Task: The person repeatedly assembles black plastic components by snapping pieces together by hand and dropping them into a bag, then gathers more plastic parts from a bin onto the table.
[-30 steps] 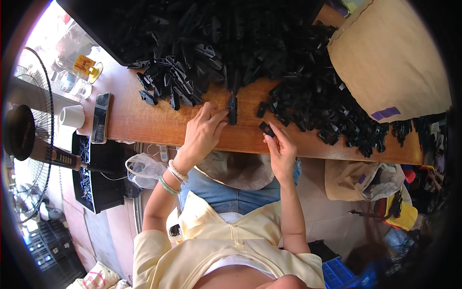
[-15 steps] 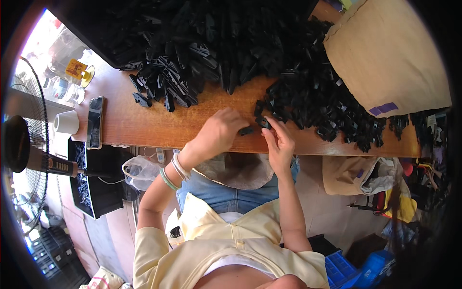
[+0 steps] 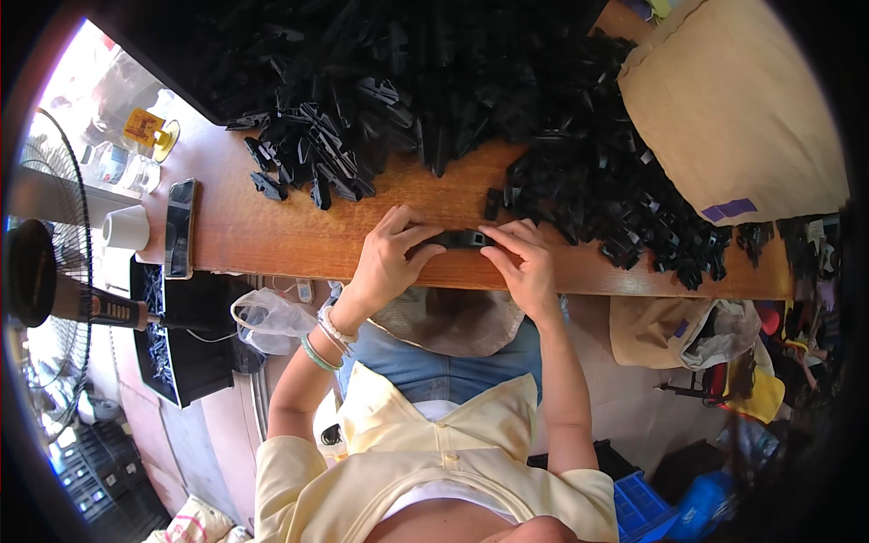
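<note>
Head view, black clip (image 3: pixel 462 239) between left hand (image 3: pixel 385 264), right hand (image 3: pixel 525 267)

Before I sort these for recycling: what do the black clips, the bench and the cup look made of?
Clips: probably moulded plastic, matte black with dull highlights; both hands hold one.
Bench: wood, orange-brown with visible grain and a slight sheen.
Cup: plain white; paper or plastic, too small to tell.
</note>
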`<action>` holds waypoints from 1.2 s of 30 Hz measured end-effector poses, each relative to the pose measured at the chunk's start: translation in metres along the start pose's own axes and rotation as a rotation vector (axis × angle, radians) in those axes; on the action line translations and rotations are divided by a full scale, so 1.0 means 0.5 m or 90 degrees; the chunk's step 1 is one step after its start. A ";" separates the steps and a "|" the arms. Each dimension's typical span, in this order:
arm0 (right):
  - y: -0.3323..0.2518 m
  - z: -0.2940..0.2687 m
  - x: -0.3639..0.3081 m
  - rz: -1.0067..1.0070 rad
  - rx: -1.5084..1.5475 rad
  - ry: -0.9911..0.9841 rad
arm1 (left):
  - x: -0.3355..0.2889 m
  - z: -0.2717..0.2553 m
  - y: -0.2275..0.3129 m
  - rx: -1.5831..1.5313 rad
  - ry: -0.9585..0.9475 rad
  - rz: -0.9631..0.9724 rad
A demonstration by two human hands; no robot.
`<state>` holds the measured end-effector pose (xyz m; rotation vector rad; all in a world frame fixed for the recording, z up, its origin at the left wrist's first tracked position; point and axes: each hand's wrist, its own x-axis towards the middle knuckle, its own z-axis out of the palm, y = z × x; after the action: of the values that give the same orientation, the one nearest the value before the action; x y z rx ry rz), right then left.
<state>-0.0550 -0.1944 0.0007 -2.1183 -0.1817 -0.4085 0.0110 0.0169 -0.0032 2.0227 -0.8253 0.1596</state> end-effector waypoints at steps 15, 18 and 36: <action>-0.011 0.003 0.012 -0.072 -0.089 -0.061 | 0.005 -0.002 0.012 0.003 -0.064 0.030; -0.012 -0.009 -0.003 -0.087 -0.069 -0.054 | 0.008 -0.007 0.003 -0.023 -0.080 0.110; 0.013 0.067 0.047 -0.043 -0.411 0.175 | 0.073 0.021 -0.006 0.342 0.172 0.074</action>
<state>-0.0239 -0.1707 -0.0132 -2.6525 0.0503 -0.8838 0.0386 -0.0081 0.0037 2.3725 -0.7811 0.7747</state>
